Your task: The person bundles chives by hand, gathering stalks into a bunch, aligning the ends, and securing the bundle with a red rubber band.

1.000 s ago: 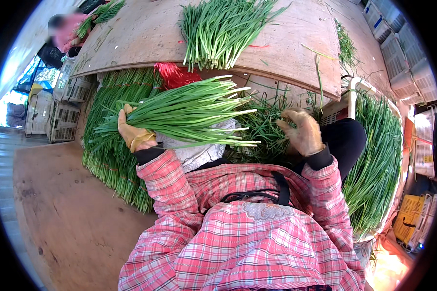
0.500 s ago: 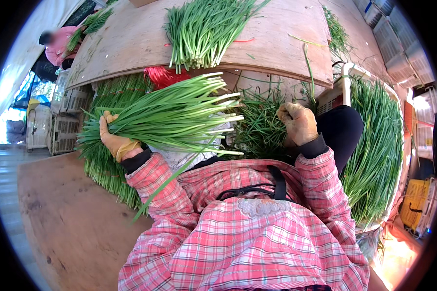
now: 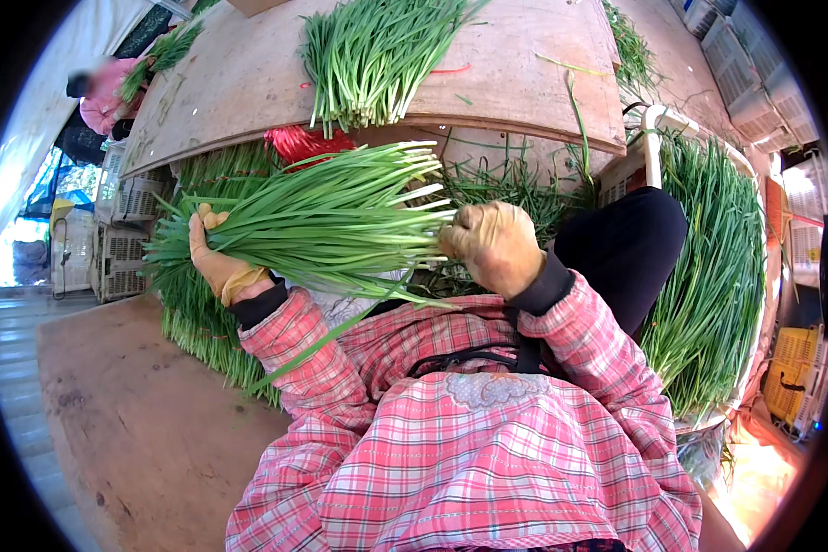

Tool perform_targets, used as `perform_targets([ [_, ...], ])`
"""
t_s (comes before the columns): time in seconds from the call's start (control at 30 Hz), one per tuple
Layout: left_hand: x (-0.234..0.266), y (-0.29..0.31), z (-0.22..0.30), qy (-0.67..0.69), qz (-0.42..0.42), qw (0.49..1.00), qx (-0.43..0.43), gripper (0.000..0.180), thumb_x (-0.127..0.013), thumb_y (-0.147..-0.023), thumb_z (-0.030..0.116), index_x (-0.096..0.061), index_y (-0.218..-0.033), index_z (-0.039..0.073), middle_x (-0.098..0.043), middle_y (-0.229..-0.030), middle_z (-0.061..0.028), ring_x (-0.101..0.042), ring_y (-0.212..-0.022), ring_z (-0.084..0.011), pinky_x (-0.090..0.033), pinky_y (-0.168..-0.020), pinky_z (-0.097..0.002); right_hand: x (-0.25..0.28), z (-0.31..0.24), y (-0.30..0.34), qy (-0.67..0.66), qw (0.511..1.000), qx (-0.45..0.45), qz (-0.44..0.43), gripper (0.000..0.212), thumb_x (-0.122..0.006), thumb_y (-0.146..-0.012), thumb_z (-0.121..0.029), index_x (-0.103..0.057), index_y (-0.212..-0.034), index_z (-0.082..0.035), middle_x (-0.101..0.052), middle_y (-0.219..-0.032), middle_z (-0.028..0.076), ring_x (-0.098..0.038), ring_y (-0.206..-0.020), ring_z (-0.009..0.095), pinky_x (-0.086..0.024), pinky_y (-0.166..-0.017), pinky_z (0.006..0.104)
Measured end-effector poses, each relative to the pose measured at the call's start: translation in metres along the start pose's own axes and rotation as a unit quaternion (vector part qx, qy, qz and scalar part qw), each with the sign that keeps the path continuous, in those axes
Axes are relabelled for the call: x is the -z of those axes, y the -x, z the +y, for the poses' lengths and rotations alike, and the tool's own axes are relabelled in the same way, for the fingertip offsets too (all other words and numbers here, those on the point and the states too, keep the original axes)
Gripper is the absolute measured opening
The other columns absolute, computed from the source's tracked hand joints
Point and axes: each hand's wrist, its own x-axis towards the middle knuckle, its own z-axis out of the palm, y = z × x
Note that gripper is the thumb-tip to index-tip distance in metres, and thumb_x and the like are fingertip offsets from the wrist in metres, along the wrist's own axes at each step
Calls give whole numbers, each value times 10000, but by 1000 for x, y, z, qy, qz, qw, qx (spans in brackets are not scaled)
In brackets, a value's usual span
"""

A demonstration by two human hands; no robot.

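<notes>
My left hand [image 3: 219,258], in a tan glove, is closed round a loose bunch of garlic chives [image 3: 331,221]. Their pale stem ends point right, and one long leaf droops over my left sleeve. At those stem ends my right hand [image 3: 495,247], gloved too, has its fingers curled together. Whether it grips a stem end is hidden by the fingers. Beyond, another pile of garlic chives [image 3: 377,64] lies on the wooden board [image 3: 543,83]. Red ties [image 3: 305,147] hang in a clump at the board's near edge.
A white crate [image 3: 653,152] of upright chives stands right of my knee. Stacked chives [image 3: 202,340] lie left under the held bunch, beside a brown board [image 3: 147,414]. Loose leaves [image 3: 515,184] litter the space under the board. A person in pink [image 3: 110,87] handles greens at far left.
My right hand has moved left from above the loose leaves to the stem ends of the bunch. The left hand keeps its hold in nearly the same place.
</notes>
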Motion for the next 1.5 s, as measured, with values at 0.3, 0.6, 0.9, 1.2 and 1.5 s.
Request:
perform_targets([
  [0.3, 34, -31, 0, 22, -60, 998, -21, 299, -552, -889, 214, -572, -1139, 52, -595, -853, -38, -578, -768, -155, -497, -738, -328, 26, 48, 73, 111, 963, -216, -113, 325, -687, -699, -208, -607, -987, -81, -592, -878, 121, -587, -794, 302, -464, -694, 410],
  [0.6, -7, -4, -5, -11, -10, 1000, -26, 229, -586, -866, 231, -598, -1016, 58, -571, -742, 3, -562, -698, -123, -491, -680, -293, -24, 13, 4, 29, 998, -54, -12, 184, -609, -749, -177, -538, -870, -58, -532, -660, 90, -573, -583, 268, -460, -525, 387],
  [0.9, 32, -19, 17, -12, -39, 994, -98, 170, -559, -877, 214, -617, -1000, 113, -605, -790, 9, -586, -733, -133, -503, -698, -318, 19, 38, 50, -93, 974, -204, -29, 351, -636, -835, -333, -605, -1018, -34, -634, -878, 163, -612, -804, 325, -493, -663, 370],
  [1.2, 40, -34, -2, 206, -225, 937, 167, 152, -555, -874, 244, -623, -856, 109, -657, -790, -52, -624, -680, -191, -524, -668, -361, -12, -21, -5, -615, 697, -352, 109, 226, -619, -883, -113, -534, -1046, 18, -617, -866, 38, -565, -773, 98, -484, -697, 231],
  [1.5, 22, -25, -27, 203, -272, 929, 148, 161, -527, -895, 214, -572, -783, 108, -600, -721, -4, -579, -663, -141, -488, -678, -315, 8, 17, 38, -527, 695, -395, 288, 164, -582, -903, -107, -619, -992, 26, -652, -754, 69, -563, -660, 91, -455, -607, 207],
])
